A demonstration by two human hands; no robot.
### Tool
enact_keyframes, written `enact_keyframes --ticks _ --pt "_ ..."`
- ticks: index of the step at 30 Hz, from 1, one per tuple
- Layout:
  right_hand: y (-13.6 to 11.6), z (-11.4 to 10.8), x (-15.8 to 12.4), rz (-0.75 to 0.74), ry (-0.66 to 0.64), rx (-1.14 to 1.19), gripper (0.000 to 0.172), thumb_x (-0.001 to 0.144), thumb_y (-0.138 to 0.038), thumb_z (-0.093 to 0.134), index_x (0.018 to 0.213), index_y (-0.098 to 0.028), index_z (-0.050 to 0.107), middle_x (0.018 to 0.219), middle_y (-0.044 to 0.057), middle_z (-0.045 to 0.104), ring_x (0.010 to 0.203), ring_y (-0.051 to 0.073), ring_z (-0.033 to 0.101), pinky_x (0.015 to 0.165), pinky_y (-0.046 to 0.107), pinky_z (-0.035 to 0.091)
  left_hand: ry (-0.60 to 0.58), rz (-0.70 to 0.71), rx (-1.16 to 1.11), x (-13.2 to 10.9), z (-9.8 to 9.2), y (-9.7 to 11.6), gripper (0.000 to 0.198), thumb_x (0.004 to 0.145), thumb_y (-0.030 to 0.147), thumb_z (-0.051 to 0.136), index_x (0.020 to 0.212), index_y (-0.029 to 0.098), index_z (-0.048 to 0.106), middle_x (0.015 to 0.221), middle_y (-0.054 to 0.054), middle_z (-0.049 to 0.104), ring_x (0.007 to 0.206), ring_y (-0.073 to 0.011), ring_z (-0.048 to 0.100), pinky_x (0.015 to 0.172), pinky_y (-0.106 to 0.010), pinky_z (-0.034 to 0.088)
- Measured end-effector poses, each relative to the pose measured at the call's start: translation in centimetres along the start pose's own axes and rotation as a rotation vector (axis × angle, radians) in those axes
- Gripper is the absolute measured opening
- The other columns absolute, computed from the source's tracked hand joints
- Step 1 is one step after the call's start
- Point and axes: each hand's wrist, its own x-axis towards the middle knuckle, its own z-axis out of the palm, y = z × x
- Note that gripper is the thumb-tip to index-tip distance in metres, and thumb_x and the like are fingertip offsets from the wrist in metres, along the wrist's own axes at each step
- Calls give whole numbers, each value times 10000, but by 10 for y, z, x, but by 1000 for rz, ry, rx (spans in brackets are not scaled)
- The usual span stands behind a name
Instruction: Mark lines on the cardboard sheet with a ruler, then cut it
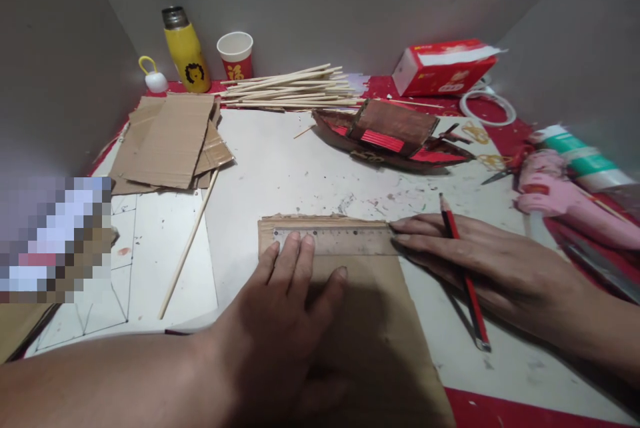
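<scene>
- Cardboard sheet [380,321] nearest, running off the bottom edge of view, a rough torn strip along its far side.
- Left hand [285,301] over it, palm down, fingers slightly apart; fingertips press the clear ruler [345,241] near its left end, thumb set off to the right.
- Ruler lies flat along the sheet's far edge, numbers partly legible at best.
- Right hand [500,261] at the ruler's other end — fingers close together, tips touching it; red-and-black pencil [465,281] held slantwise among them, dark tip pointing away.
- Left of these, a single wooden stick [187,248] aslant on the pale work surface [260,175].
- Far right, a pink glue gun [565,195], blurred.
- Beyond: stacked cardboard pieces [170,141] left; brown model boat [395,131] with red interior, right of centre.
- Farthest — heaped thin sticks [290,88], red tissue pack [445,75], paper cup [235,51], yellow bottle [185,51], uncapped.
</scene>
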Motion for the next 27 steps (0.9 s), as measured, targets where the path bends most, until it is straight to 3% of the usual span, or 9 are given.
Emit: enact_keyframes --ticks 3,8,16,22,27 --pt "2 1 -1 -71 -29 2 383 965 -103 473 1292 -257 599 1176 126 722 1056 216 714 810 310 638 -3 -9 -14 -1 1 0 889 856 725 502 1514 136 406 1531 -343 361 1429 -534 300 1070 -652 368" --pt "1 -1 2 -51 -18 53 436 965 -127 497 1368 -285 550 1190 121 713 1053 256 707 792 378 637 99 -25 2 -6 10 -1 880 857 753 470 1514 170 405 1551 -322 330 1454 -521 261 1090 -638 357" --pt "3 1 2 -33 -12 71 371 962 -119 527 1306 -255 568 1224 119 699 1094 234 684 854 389 613 148 46 42 -3 9 -7 961 695 622 743 1468 126 460 1502 -371 358 1353 -582 394 923 -641 505" --pt "2 1 1 -38 -12 74 377 942 -90 545 1291 -226 585 1219 129 701 1087 237 685 859 397 609 128 23 63 1 4 -7 1049 695 672 717 1499 72 410 1511 -340 399 1362 -538 414 966 -605 506" --pt "-1 -1 4 -30 -16 67 434 953 -114 529 1352 -283 560 1186 116 713 1026 249 710 785 389 634 136 23 114 6 1 -5 1092 714 794 599 1402 -49 516 1435 -335 504 1307 -529 489 986 -568 508"
